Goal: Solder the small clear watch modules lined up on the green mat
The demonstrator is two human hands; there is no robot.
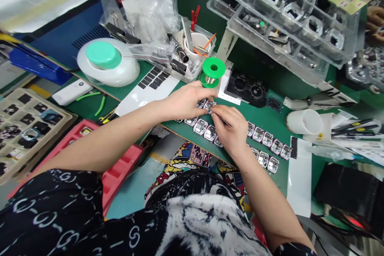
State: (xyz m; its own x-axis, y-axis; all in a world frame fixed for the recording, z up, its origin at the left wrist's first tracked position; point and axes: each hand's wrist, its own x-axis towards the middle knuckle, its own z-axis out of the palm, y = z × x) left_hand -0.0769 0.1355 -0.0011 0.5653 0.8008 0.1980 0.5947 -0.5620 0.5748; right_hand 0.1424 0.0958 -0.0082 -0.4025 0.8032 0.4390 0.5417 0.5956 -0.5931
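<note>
Two rows of small silver watch cases (200, 127) with rounded corners lie on the green bench mat. At the left part of the back row, my left hand (190, 99) is closed, its bent fingers and thumb on one watch case (209, 106). From the right, my right hand (232, 130) reaches the same case, fingertips pinched together at its edge. A thin dark tool (224, 121) shows between these fingers; its tip is hidden. Just behind the left fingers stands a green spool (213, 68) of wire.
Clear compartment trays (288, 12) are stacked at the back right, above a black fixture (247, 88). A white tape dispenser-like object (126, 64) and a bin of tools (183, 70) stand behind my left arm. A red tray (123, 168) lies below it; white cup (304, 122) on the right.
</note>
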